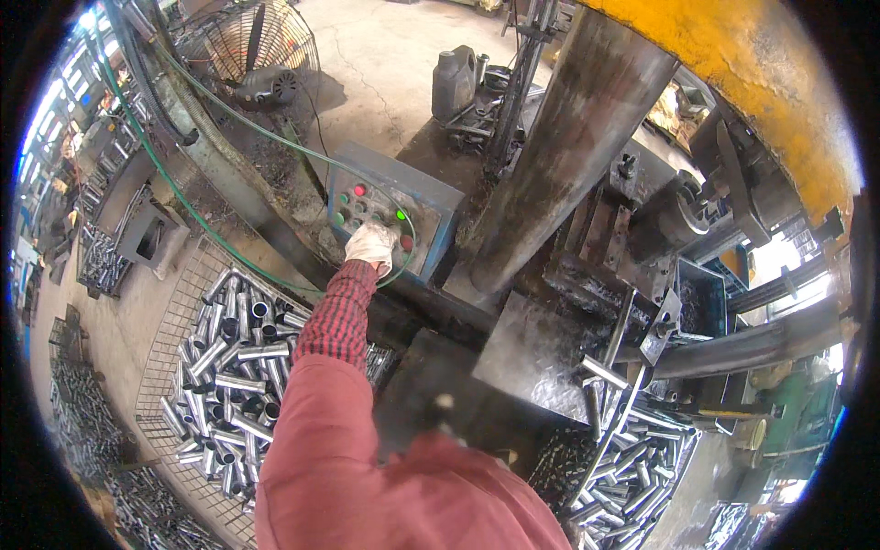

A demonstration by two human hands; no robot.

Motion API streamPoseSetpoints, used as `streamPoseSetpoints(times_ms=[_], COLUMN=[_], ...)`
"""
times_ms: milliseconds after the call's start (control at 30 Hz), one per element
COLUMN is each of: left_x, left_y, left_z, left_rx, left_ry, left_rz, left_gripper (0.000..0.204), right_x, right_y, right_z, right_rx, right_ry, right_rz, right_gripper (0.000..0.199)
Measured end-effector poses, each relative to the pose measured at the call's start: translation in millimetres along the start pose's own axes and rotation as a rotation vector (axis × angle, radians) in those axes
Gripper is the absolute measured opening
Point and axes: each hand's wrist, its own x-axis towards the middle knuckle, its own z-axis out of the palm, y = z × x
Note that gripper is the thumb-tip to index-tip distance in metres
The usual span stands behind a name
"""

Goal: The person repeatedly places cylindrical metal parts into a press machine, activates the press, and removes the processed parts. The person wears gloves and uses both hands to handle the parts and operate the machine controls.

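Note:
My left hand [371, 244], in a whitish glove, reaches out to a grey and blue control box [383, 171]. It lies against the button face, next to a red button [406, 243] and just below a lit green lamp [401, 215]. Its fingers are hidden behind the back of the glove, so their grip cannot be made out. Another red button [359, 190] and green ones [344, 199] show on the panel's upper left. My red sleeve with a checked cuff covers the forearm. My right hand is out of sight; only dark red cloth shows at the bottom.
A wire basket [165, 353] of short metal tubes [240, 380] stands left of my arm. To the right are a thick steel column [568, 137], a metal plate [532, 353] and more tubes [632, 472]. A thin green hose [179, 197] crosses the left. A fan [247, 46] stands beyond.

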Motion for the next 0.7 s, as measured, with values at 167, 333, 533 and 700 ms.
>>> streamPoseSetpoints(times_ms=[167,333,533,700], left_x=[-6.7,-5.0,-38.8,-32.8], left_y=[26.1,25.9,-9.1,-40.7], left_z=[-42.6,-52.0,7.4,49.2], left_rx=[0.257,0.306,-0.654,0.441], left_ry=[-0.054,0.123,0.263,-0.29], left_rz=[0.063,0.123,-0.634,-0.18], left_gripper=[0.017,0.016,0.036,0.043], right_x=[4.9,10.0,11.8,12.3], right_y=[-8.5,-16.9,-20.3,-26.3], right_z=[5.1,8.9,12.1,13.1], right_rx=[-0.003,-0.011,-0.022,-0.035], right_ry=[-0.007,-0.026,-0.038,-0.038], right_rz=[0.007,0.002,-0.005,0.009], right_gripper=[0.025,0.025,0.025,0.025])
